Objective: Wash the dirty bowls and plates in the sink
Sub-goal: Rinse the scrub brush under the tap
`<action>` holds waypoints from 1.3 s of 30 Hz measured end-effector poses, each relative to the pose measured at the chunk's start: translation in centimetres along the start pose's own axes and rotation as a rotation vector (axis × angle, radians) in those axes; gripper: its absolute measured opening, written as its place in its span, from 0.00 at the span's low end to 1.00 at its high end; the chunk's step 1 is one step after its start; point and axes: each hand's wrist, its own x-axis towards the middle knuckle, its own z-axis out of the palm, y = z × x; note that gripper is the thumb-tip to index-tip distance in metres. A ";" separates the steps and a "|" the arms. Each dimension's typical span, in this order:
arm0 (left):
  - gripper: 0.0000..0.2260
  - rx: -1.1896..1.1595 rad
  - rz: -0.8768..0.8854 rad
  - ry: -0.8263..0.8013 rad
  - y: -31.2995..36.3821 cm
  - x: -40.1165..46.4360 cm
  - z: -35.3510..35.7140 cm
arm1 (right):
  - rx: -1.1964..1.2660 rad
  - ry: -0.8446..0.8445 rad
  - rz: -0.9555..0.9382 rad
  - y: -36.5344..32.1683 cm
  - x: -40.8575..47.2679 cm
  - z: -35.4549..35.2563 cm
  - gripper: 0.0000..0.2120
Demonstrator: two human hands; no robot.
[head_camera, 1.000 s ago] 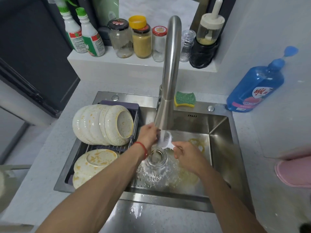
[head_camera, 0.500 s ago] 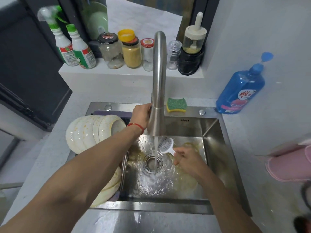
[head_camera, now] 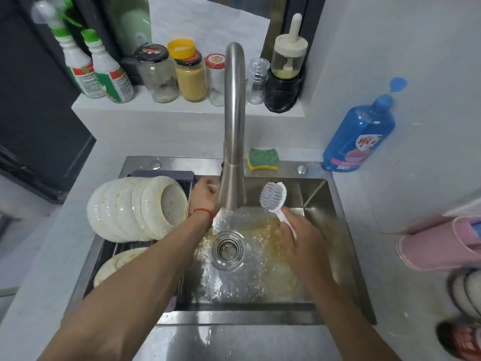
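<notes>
Dirty white bowls (head_camera: 135, 207) lie nested on their sides on a dark rack (head_camera: 166, 175) over the sink's left part. Stained plates (head_camera: 117, 264) lie below them, partly hidden by my left forearm. My left hand (head_camera: 205, 194) is against the left side of the steel tap (head_camera: 234, 121), its fingertips hidden behind the spout. My right hand (head_camera: 299, 238) grips the handle of a white dish brush (head_camera: 273, 195), bristle head up, over the steel sink (head_camera: 260, 319). Bubbly, yellowish water covers the basin around the drain (head_camera: 227, 250).
A green-yellow sponge (head_camera: 263, 158) lies on the sink's back rim. A blue soap bottle (head_camera: 359, 136) stands at the right. Jars (head_camera: 191, 74) and two spray bottles (head_camera: 99, 71) line the ledge behind. Pink slippers (head_camera: 440, 246) are at the right edge.
My left hand left the brush and rose to the tap's left side. My right hand lifted the brush out of the stream, head up and to the right of the spout.
</notes>
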 end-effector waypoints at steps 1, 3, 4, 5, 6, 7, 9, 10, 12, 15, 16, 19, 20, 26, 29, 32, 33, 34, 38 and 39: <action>0.07 0.035 -0.055 -0.040 -2.4 -0.8 0.6 | -0.063 -0.055 0.015 0.6 -0.3 0.4 0.16; 0.09 0.104 -0.145 -0.090 -7.6 -1.7 1.9 | -0.299 -0.371 0.140 2.0 -1.0 1.3 0.20; 0.08 0.131 -0.171 -0.123 -9.9 -1.9 2.7 | -0.420 -0.520 0.199 2.5 -1.5 1.5 0.22; 0.08 0.152 -0.184 -0.153 -11.8 -1.8 3.5 | -0.482 -0.588 0.223 2.6 -1.9 1.6 0.23; 0.08 0.175 -0.180 -0.173 -13.0 -1.9 4.1 | -0.506 -0.577 0.218 2.6 -2.1 1.5 0.23; 0.08 0.199 -0.163 -0.186 -12.2 -2.9 3.9 | -0.517 -0.530 0.175 2.4 -1.9 1.4 0.24; 0.09 0.215 -0.101 -0.207 -9.6 -5.5 2.8 | -0.467 -0.373 0.094 1.2 -1.5 1.0 0.23; 0.08 0.208 -0.074 -0.228 -8.9 -6.0 2.8 | -0.401 -0.262 0.071 0.8 -1.3 0.9 0.21; 0.07 0.224 -0.001 -0.265 -7.8 -7.0 2.6 | -0.365 -0.179 0.077 0.4 -1.2 0.9 0.16; 0.13 0.341 0.255 -0.289 -7.3 -8.4 2.5 | -0.606 -0.470 0.155 -0.4 -2.1 0.5 0.13; 0.16 0.362 0.361 -0.289 -7.4 -8.6 2.6 | -0.646 -0.522 0.144 -1.0 -2.5 0.5 0.13; 0.33 0.494 0.663 -0.391 -6.6 -8.6 3.0 | -0.681 -0.488 -0.010 -2.2 -1.8 0.0 0.14; 0.36 0.580 0.755 -0.427 -5.9 -8.7 3.4 | -0.677 -0.414 -0.102 -2.3 -1.5 -0.5 0.13; 0.13 0.530 0.934 -0.319 -2.9 -7.2 3.4 | -0.636 -0.330 -0.188 0.5 0.0 -1.5 0.12; 0.07 0.472 0.875 -0.356 -0.7 -7.5 3.2 | -0.471 0.052 -0.262 0.8 0.4 -5.2 0.13; 0.06 0.424 0.810 -0.352 1.5 -7.9 3.4 | -0.212 0.486 -0.064 -0.5 0.9 -9.1 0.09; 0.06 0.411 0.779 -0.355 2.8 -8.0 3.3 | -0.085 0.607 0.049 -0.9 1.3 -10.3 0.09; 0.06 0.387 0.748 -0.351 3.8 -8.1 3.2 | 0.053 0.681 0.176 -1.3 1.6 -11.4 0.10; 0.04 0.169 0.584 -0.502 9.7 -9.0 3.8 | 0.627 0.284 0.448 -1.9 5.3 -16.0 0.13; 0.05 0.121 0.562 -0.549 11.2 -9.4 4.1 | 0.671 0.175 0.424 -2.1 6.4 -16.9 0.12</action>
